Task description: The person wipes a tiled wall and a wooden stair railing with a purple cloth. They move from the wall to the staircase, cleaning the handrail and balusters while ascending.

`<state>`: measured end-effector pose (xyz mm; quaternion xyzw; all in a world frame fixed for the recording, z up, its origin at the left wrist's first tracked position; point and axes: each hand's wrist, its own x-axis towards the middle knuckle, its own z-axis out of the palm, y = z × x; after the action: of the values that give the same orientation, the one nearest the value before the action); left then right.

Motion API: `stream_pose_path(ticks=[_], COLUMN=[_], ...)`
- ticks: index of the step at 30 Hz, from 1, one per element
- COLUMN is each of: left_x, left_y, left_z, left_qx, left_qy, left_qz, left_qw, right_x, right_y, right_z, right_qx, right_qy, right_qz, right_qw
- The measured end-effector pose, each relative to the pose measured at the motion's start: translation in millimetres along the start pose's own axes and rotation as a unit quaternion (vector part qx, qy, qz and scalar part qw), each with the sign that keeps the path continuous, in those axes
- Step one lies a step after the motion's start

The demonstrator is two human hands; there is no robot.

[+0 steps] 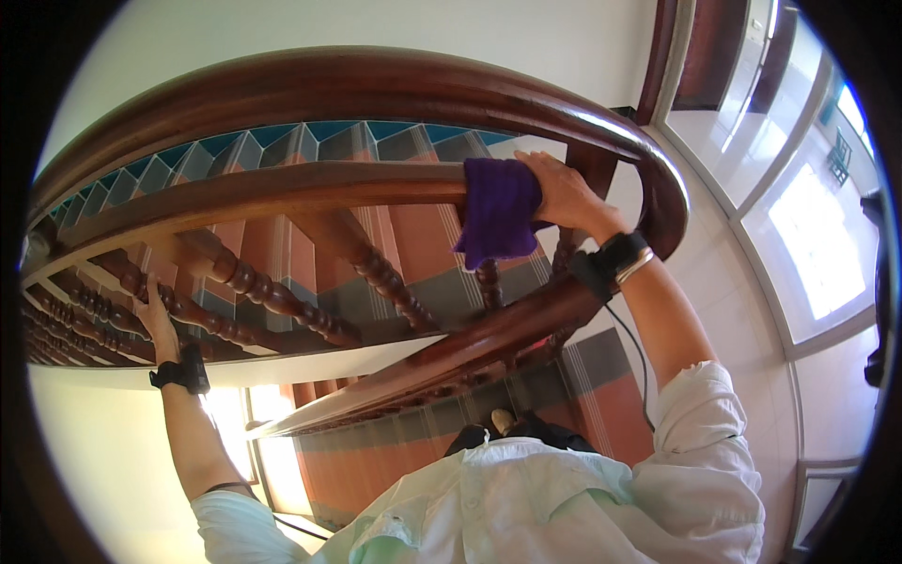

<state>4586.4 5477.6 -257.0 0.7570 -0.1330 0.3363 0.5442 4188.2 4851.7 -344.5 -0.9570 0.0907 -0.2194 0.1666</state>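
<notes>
A purple cloth is draped over a narrow wooden rail of the staircase railing. My right hand presses around the cloth's right side, fingers over the top of the rail. Lower down at the left, my left hand grips a turned wooden baluster; part of its fingers is hidden behind the wood. Both wrists wear black strapped devices with cables. Above the cloth curves a thick, glossy wooden handrail, bending round at the right.
Tiled stairs in red and grey show behind the balusters. A second handrail slopes below, nearer my body. My feet are on the red and grey steps. Glossy pale floor tiles lie to the right, with a strong light reflection.
</notes>
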Motion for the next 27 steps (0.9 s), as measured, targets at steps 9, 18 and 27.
stream_pose_path(ticks=[9, 18, 27], left_x=[16, 27, 17], left_y=[-16, -34, -28], left_z=[-11, -14, -9], left_qx=[-0.034, -0.013, -0.048], left_qy=[-0.083, -0.059, -0.056], left_qz=[-0.067, -0.066, -0.04], left_qw=[0.994, 0.996, 0.996], right_x=[-133, -289, -213], right_y=[10, 5, 53], right_z=[9, -39, -121], right_qx=[0.263, 0.758, -0.035], right_qy=[0.094, 0.339, 0.145], right_qz=[0.061, 0.181, 0.243], right_qw=[0.958, 0.527, 0.959])
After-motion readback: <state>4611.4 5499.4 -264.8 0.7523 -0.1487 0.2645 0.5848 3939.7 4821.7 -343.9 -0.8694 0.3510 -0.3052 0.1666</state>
